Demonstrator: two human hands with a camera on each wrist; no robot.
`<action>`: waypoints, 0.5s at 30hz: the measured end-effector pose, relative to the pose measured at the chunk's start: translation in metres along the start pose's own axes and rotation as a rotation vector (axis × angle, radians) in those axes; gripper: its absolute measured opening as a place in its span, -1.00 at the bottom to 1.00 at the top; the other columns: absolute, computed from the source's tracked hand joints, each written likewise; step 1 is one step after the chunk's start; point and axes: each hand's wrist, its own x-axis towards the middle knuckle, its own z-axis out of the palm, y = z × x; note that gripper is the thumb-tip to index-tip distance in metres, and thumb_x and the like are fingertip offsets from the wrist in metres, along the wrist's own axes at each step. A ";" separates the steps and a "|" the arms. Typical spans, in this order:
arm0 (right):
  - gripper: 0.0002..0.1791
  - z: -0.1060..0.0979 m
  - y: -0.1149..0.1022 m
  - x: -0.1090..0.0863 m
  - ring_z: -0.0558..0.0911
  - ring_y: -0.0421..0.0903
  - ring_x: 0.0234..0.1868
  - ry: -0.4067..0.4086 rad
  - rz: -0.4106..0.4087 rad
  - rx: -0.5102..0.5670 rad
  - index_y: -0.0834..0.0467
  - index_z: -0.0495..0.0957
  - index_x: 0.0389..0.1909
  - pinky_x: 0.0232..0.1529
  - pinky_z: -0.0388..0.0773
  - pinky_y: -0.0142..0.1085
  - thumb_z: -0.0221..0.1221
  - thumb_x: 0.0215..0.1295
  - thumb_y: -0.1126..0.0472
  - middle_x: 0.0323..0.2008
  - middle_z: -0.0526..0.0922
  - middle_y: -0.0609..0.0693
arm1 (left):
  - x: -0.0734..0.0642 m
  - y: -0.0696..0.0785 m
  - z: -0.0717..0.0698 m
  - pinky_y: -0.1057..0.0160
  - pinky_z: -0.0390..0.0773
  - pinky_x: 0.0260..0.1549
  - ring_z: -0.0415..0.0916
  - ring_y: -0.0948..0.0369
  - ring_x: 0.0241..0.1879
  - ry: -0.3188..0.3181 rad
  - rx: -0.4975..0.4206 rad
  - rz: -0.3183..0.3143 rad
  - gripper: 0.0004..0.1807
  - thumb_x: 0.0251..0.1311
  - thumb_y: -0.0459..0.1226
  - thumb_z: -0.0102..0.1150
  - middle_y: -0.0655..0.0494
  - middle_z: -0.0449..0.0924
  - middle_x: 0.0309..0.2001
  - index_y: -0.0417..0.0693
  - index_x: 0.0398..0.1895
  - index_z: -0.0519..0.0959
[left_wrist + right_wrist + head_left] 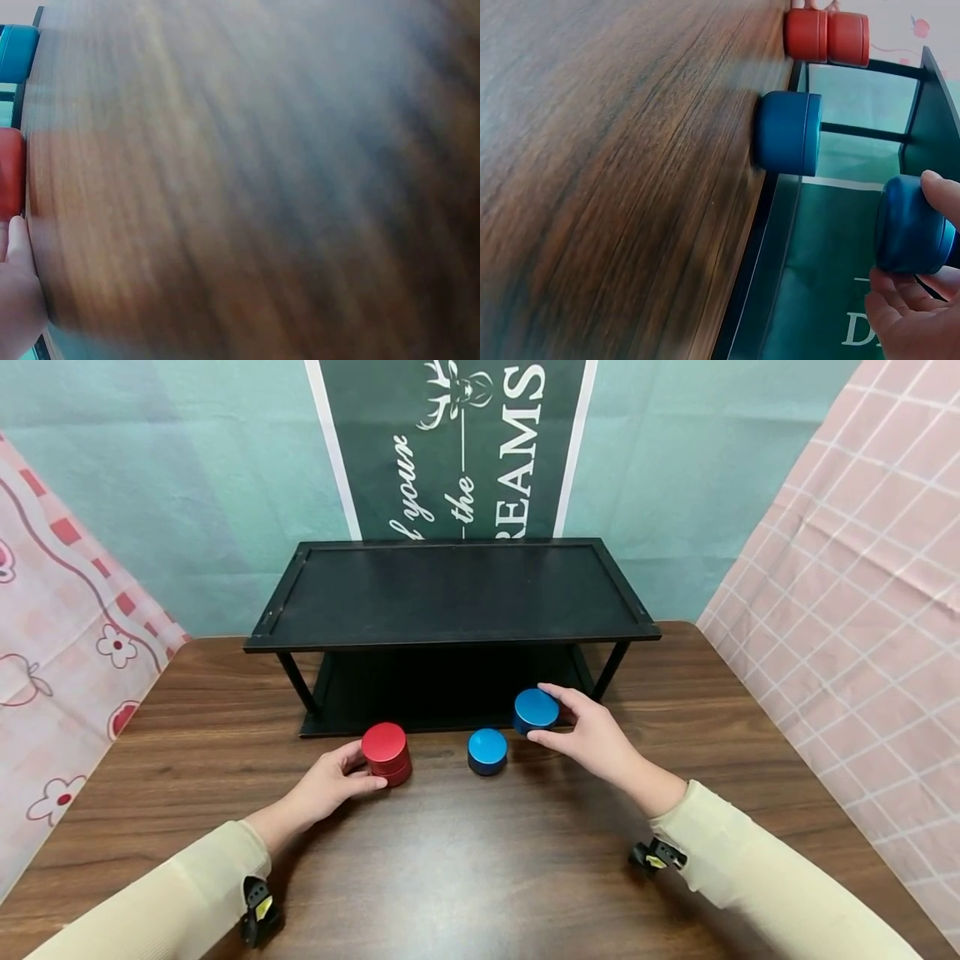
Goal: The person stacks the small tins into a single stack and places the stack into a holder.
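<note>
Two red round tins point(386, 750) stand stacked on the table in front of the black shelf. My left hand point(334, 782) grips the stack from the left, thumb at the near side of the lower tin; the left wrist view catches only part of a red tin point(10, 174) and that hand point(19, 300) at its edge. Held up off the table by my right hand point(592, 732) is a blue round tin point(536, 709), pinched between thumb and fingers. Between the hands another blue tin point(487, 752) sits on the wood. In the right wrist view the lifted tin point(911, 225) is tilted sideways.
Behind the tins is a two-tier black shelf point(457, 593), its lower board point(420, 685) close to them. It stands on a brown wooden table point(465, 860). A green cloth point(187, 485) hangs at the back, with pink patterned cloths point(862, 610) at the sides.
</note>
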 end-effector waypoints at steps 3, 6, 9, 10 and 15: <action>-0.26 0.002 -0.003 0.001 0.53 0.06 0.05 -0.003 -0.008 0.004 0.22 0.32 0.26 0.02 0.50 -0.10 0.37 0.05 0.17 0.14 0.44 0.18 | 0.000 0.000 0.000 0.15 0.41 0.08 0.31 -0.06 0.18 -0.002 -0.003 -0.004 -0.38 0.07 -0.36 0.30 -0.24 0.43 0.13 -0.34 0.21 0.32; -0.26 0.004 -0.005 0.003 0.52 0.05 0.05 -0.002 -0.016 -0.001 0.21 0.32 0.26 0.02 0.50 -0.10 0.37 0.04 0.17 0.13 0.45 0.16 | 0.000 0.001 0.000 0.15 0.42 0.08 0.31 -0.06 0.17 0.000 -0.003 -0.008 -0.38 0.07 -0.36 0.30 -0.24 0.43 0.13 -0.33 0.21 0.32; -0.26 0.006 -0.007 0.004 0.51 0.05 0.06 -0.007 -0.023 -0.006 0.22 0.32 0.26 0.03 0.49 -0.10 0.37 0.04 0.16 0.13 0.45 0.15 | 0.000 0.000 0.000 0.15 0.41 0.09 0.31 -0.06 0.18 0.000 -0.004 -0.009 -0.38 0.07 -0.36 0.30 -0.24 0.43 0.13 -0.33 0.21 0.32; -0.26 0.007 -0.008 0.005 0.51 0.05 0.06 -0.008 -0.023 -0.007 0.21 0.32 0.26 0.03 0.49 -0.10 0.37 0.04 0.16 0.12 0.46 0.15 | 0.000 0.000 0.000 0.15 0.41 0.09 0.31 -0.06 0.18 0.000 -0.004 -0.009 -0.38 0.07 -0.36 0.30 -0.24 0.43 0.13 -0.33 0.21 0.33; -0.26 0.011 -0.011 0.007 0.49 0.04 0.08 -0.018 -0.027 -0.008 0.21 0.33 0.26 0.06 0.48 -0.11 0.37 0.04 0.15 0.12 0.45 0.15 | 0.000 0.000 0.000 0.13 0.41 0.09 0.31 -0.06 0.18 -0.006 -0.003 -0.006 -0.39 0.08 -0.36 0.30 -0.24 0.43 0.13 -0.33 0.20 0.33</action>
